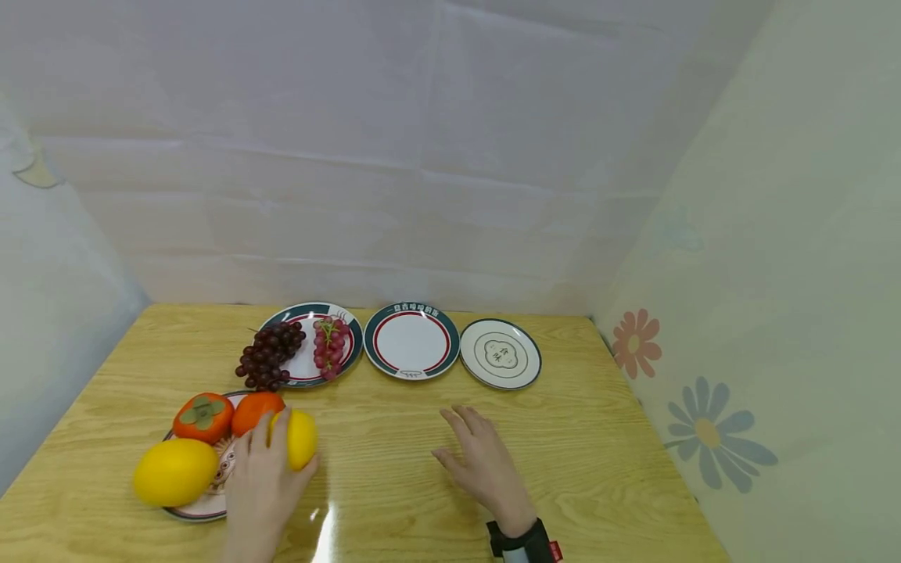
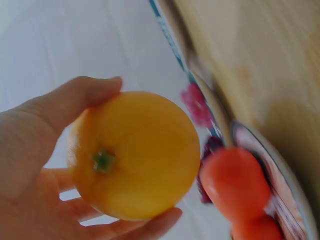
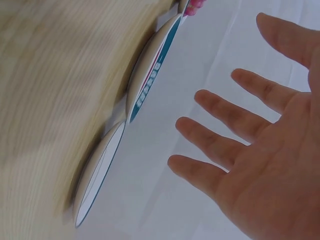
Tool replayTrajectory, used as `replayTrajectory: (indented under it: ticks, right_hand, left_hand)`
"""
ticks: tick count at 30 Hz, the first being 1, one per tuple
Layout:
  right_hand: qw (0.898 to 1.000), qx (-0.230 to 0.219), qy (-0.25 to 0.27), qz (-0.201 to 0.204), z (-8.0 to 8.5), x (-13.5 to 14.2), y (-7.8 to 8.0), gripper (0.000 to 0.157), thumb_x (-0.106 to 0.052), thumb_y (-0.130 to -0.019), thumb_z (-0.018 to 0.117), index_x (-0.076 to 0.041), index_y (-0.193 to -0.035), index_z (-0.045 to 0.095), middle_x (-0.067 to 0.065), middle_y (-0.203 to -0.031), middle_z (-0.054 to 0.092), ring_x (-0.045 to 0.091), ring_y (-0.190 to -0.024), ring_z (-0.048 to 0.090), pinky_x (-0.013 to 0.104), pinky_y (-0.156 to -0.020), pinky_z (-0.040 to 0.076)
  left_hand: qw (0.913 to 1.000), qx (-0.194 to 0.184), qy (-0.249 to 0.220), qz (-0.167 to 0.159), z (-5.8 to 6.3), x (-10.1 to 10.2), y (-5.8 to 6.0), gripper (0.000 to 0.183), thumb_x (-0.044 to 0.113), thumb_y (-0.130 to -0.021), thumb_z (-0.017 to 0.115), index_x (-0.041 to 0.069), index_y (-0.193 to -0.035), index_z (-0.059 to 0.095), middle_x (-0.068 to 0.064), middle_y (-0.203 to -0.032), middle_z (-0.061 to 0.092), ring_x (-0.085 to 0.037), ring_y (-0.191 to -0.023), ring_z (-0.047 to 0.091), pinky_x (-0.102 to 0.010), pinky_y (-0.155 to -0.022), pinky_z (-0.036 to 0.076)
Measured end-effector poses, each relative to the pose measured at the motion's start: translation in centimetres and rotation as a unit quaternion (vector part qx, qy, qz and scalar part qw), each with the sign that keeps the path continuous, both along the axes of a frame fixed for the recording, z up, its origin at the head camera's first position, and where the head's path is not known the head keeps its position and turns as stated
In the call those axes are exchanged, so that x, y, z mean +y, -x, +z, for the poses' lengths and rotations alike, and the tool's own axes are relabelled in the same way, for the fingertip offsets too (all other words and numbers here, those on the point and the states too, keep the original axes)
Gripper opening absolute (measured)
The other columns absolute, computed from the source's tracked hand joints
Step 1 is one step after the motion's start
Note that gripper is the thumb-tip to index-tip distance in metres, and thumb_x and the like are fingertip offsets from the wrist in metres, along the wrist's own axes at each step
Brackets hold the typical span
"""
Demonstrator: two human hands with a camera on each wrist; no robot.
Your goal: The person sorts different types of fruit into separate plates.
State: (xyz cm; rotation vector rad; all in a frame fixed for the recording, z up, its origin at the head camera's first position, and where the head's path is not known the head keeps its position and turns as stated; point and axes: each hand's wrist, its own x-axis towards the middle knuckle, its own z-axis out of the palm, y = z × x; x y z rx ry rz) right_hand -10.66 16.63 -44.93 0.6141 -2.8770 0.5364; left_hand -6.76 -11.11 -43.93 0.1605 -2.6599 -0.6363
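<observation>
My left hand [image 1: 263,477] grips an orange [image 1: 303,439], a round yellow fruit with a small green star-shaped stem end. In the left wrist view, thumb and fingers curl round this orange [image 2: 145,155]. The hand is over the right side of a patterned plate [image 1: 193,510]. On that plate are a persimmon [image 1: 188,418] with green leaves, another orange-red fruit [image 1: 255,410] partly hidden by the hand, and a large oval yellow fruit [image 1: 176,473]. My right hand [image 1: 486,469] hovers above the table with its fingers spread and nothing in it.
At the back stand a green-rimmed plate [image 1: 299,381] bearing dark grapes [image 1: 267,360] and pink grapes [image 1: 329,348], a second green-rimmed plate [image 1: 411,344], and a smaller white plate [image 1: 501,344]. Pale cloth walls close off the wooden table [image 1: 394,469] behind and at both sides.
</observation>
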Motion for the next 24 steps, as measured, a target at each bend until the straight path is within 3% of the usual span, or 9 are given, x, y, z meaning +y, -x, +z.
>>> replayTrajectory:
  ticks: [2, 5, 10, 15, 19, 24]
  right_hand:
    - [1.000, 0.000, 0.000, 0.022, 0.2, -0.8, 0.0, 0.066, -0.036, -0.079, 0.072, -0.013, -0.136, 0.045, 0.012, -0.135, 0.049, 0.030, -0.122, 0.047, 0.050, -0.098, 0.045]
    - [0.998, -0.017, -0.003, 0.052, 0.5, -2.2, -0.2, 0.077, -0.040, -0.078, 0.073, -0.016, -0.141, 0.036, 0.009, -0.141, 0.043, 0.025, -0.123, 0.047, 0.044, -0.096, 0.048]
    - [0.994, -0.025, 0.014, 0.102, 0.2, -4.3, -0.6, 0.089, -0.033, -0.073, 0.079, -0.017, -0.144, 0.028, 0.009, -0.144, 0.038, 0.023, -0.122, 0.048, 0.040, -0.092, 0.053]
    - [0.989, -0.015, 0.050, 0.142, -0.7, -5.4, -0.5, 0.102, -0.018, -0.061, 0.086, -0.017, -0.145, 0.027, 0.012, -0.142, 0.038, 0.021, -0.116, 0.052, 0.036, -0.091, 0.054]
    - [0.986, -0.010, 0.069, 0.149, -1.3, -5.6, -0.2, 0.101, -0.020, -0.060, 0.088, -0.016, -0.142, 0.030, 0.009, -0.137, 0.041, 0.018, -0.110, 0.054, 0.034, -0.090, 0.054]
    - [0.990, -0.023, 0.078, 0.116, -1.6, -4.7, 1.4, 0.090, -0.027, -0.062, 0.086, -0.011, -0.135, 0.036, 0.009, -0.131, 0.042, 0.018, -0.106, 0.055, 0.036, -0.091, 0.054]
  left_hand:
    - [0.9988, 0.043, 0.001, -0.022, 0.2, 1.4, 0.5, 0.078, 0.023, -0.054, 0.088, -0.003, -0.119, 0.055, -0.027, -0.118, 0.056, -0.044, -0.100, 0.052, -0.061, -0.075, 0.050]
    - [0.9957, 0.067, 0.003, -0.064, 0.2, 3.5, 1.0, 0.078, 0.025, -0.052, 0.089, -0.005, -0.115, 0.056, -0.026, -0.114, 0.060, -0.041, -0.098, 0.056, -0.055, -0.079, 0.051]
    - [0.9909, 0.048, 0.002, -0.126, -0.3, 6.4, 1.2, 0.074, 0.030, -0.057, 0.086, -0.005, -0.115, 0.057, -0.024, -0.112, 0.062, -0.036, -0.098, 0.059, -0.050, -0.078, 0.055]
    - [0.9881, 0.043, 0.004, -0.148, -0.6, 7.8, 1.0, 0.078, 0.032, -0.056, 0.086, -0.006, -0.115, 0.054, -0.020, -0.108, 0.065, -0.030, -0.098, 0.061, -0.044, -0.078, 0.057]
    - [0.9875, 0.038, -0.002, -0.153, -0.8, 8.1, 0.8, 0.080, 0.033, -0.057, 0.087, -0.007, -0.117, 0.052, -0.021, -0.110, 0.063, -0.030, -0.101, 0.060, -0.045, -0.080, 0.056]
    - [0.9860, 0.004, 0.016, -0.166, -0.9, 7.9, 0.8, 0.071, 0.039, -0.074, 0.076, -0.003, -0.125, 0.051, -0.020, -0.131, 0.052, -0.037, -0.120, 0.047, -0.053, -0.091, 0.049]
